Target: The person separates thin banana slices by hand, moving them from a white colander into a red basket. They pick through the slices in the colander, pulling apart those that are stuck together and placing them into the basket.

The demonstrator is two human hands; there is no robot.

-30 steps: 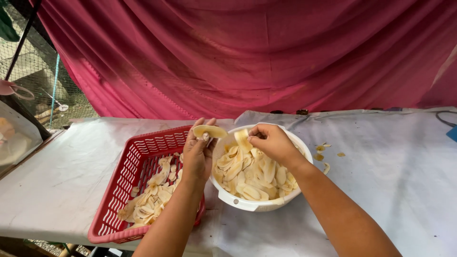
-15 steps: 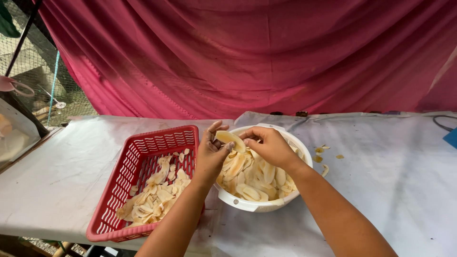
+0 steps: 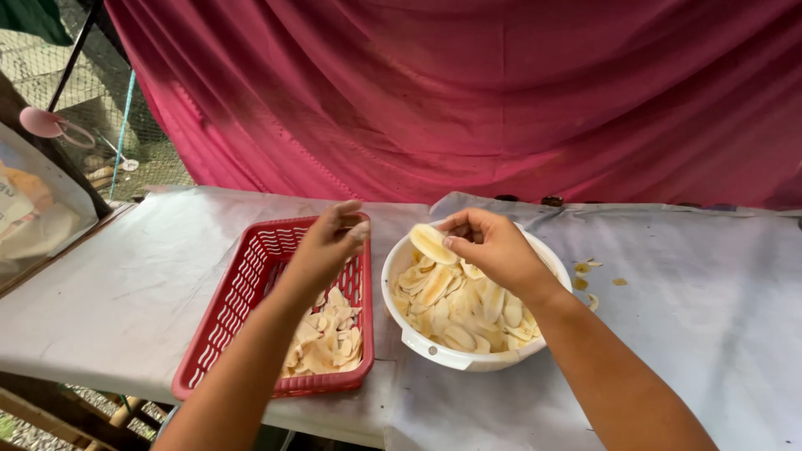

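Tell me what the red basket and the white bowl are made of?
The red basket looks like moulded plastic, with slotted lattice walls and a slight shine. The white bowl also looks like plastic, smooth and a little glossy, with a thick rolled rim, though glazed enamel can't be ruled out.

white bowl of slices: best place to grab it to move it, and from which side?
Probably the small tab handle on the white bowl's near rim, reached from the person's side. It juts out from the round wall, giving fingers a ledge. The right hand holds a banana slice over the far rim; the red basket crowds the left.
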